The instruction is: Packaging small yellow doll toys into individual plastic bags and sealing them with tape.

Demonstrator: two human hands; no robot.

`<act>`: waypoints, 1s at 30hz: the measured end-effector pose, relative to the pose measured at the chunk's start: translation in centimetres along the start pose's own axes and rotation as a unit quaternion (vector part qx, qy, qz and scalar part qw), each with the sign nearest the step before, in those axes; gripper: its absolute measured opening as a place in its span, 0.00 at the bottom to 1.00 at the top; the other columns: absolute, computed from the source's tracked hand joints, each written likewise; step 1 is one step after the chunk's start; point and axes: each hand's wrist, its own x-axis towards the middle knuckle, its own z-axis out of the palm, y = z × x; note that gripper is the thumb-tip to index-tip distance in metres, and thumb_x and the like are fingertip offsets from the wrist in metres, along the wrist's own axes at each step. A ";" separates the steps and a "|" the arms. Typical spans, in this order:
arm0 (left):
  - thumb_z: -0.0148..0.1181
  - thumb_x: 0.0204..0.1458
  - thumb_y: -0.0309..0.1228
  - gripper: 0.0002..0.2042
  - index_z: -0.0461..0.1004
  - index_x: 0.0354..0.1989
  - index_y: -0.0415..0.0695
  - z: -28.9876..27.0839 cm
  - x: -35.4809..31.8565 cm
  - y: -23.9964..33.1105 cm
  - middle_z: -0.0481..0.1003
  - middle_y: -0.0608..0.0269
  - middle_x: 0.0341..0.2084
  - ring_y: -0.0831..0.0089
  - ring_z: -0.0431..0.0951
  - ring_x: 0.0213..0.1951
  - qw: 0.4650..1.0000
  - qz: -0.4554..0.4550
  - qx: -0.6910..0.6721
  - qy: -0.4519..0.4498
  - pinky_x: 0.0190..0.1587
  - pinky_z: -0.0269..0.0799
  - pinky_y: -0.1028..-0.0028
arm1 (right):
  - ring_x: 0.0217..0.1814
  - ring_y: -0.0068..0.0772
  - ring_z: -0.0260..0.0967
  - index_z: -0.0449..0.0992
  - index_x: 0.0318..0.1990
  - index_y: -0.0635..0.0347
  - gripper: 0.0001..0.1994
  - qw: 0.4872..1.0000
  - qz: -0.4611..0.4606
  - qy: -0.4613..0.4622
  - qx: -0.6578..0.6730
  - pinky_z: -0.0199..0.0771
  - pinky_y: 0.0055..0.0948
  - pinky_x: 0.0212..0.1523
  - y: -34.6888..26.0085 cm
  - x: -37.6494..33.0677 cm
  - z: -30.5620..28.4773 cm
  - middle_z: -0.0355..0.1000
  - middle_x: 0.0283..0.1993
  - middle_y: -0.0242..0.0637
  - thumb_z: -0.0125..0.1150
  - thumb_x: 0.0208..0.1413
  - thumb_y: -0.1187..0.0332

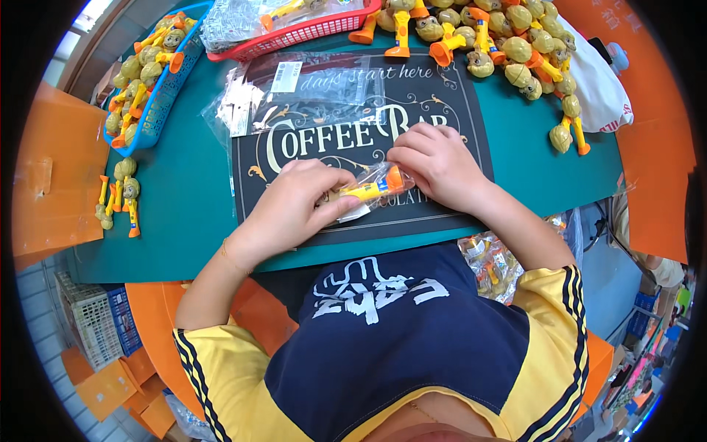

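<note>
Over a black printed mat (361, 228), a yellow toy (366, 191) with an orange foot lies inside a small clear plastic bag (407, 180). Thumb and fingers of my left hand (298, 195) pinch the bagged toy by its left end, hiding that end. A bit of white label peeks out below it. My right hand (442, 166) is closed at the bag's other end, beside the orange foot, with its fingers curled on the film. Flat clear bags (324, 92) with white labels lie just beyond my hands on the mat.
A blue basket (158, 99) of gold-headed toys stands at far left, with several loose toys (121, 193) nearby. At the back sits a red basket (309, 38) of bagged items. A large pile of toys (515, 48) covers the back right, next to a white bag (600, 81).
</note>
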 end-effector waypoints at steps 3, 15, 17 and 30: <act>0.61 0.52 0.34 0.11 0.75 0.42 0.43 2.1 -1.0 1.5 0.75 0.63 0.32 0.65 0.74 0.40 0.987 0.069 0.122 0.075 0.48 0.64 0.64 | 0.44 0.32 0.69 0.75 0.37 0.55 0.06 0.998 0.025 -0.012 0.054 0.66 0.31 0.42 0.6 -0.3 -0.3 0.71 0.39 0.28 0.62 0.50 0.72; 0.70 0.42 0.35 0.25 0.70 0.51 0.44 4.4 -3.1 2.2 0.70 0.59 0.46 0.60 0.70 0.47 0.970 0.045 0.150 0.183 0.49 0.64 0.63 | 0.41 0.41 0.73 0.79 0.40 0.61 0.12 0.950 0.068 -0.045 0.301 0.73 0.33 0.43 -2.5 -2.2 -2.1 0.76 0.41 0.40 0.67 0.50 0.66; 0.70 0.42 0.38 0.28 0.69 0.52 0.44 3.9 -4.0 2.5 0.69 0.58 0.47 0.59 0.69 0.49 0.969 0.001 0.112 0.218 0.51 0.63 0.62 | 0.44 0.40 0.72 0.79 0.42 0.59 0.13 0.969 0.031 -0.042 0.242 0.73 0.34 0.44 -2.5 -2.2 -1.9 0.75 0.43 0.38 0.67 0.51 0.64; 0.61 0.56 0.27 0.18 0.65 0.51 0.36 5.9 -6.9 1.3 0.75 0.62 0.34 0.85 0.70 0.28 0.861 -0.248 -0.259 0.361 0.27 0.66 0.84 | 0.44 0.42 0.72 0.77 0.44 0.61 0.15 0.960 0.065 -0.089 0.259 0.72 0.35 0.45 -3.0 -2.0 -1.8 0.74 0.41 0.39 0.67 0.48 0.68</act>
